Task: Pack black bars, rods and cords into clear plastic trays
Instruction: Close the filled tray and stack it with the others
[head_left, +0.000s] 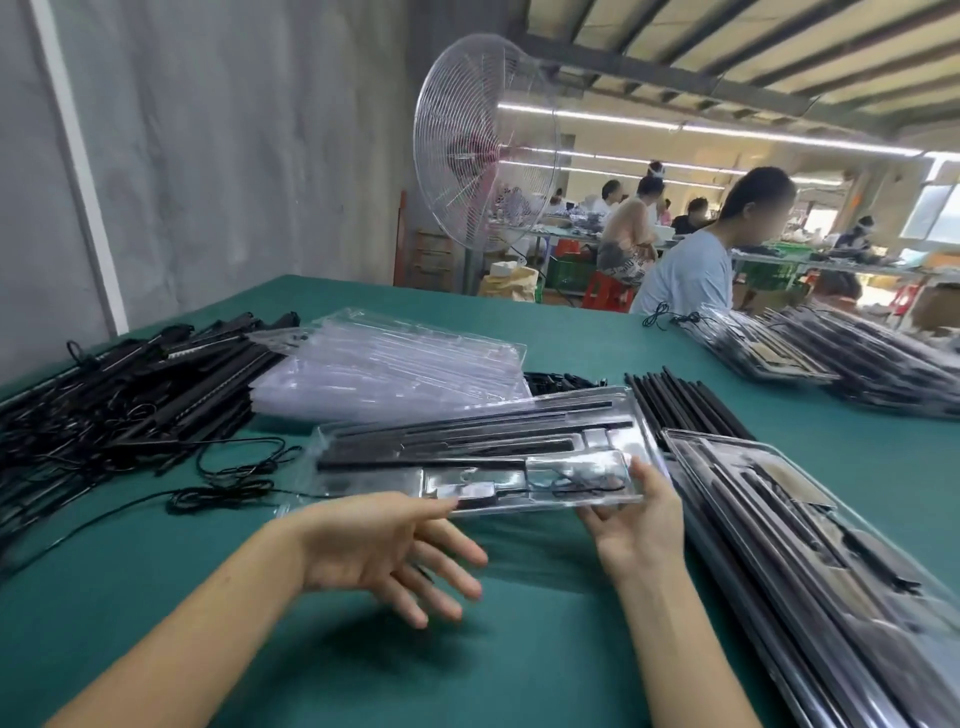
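A single wide-angle camera rides on my head, close above the near edge of the worktop (519, 665), facing forward and down across it toward its far edge, horizon tilted.

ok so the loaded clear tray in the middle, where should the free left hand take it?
Probably the near long rim toward its left end, coming from the near side, pinching over and under. The clear tray is long and flat, its black bars run lengthwise, and the right hand pinches only the near right corner, so its left end is unheld.
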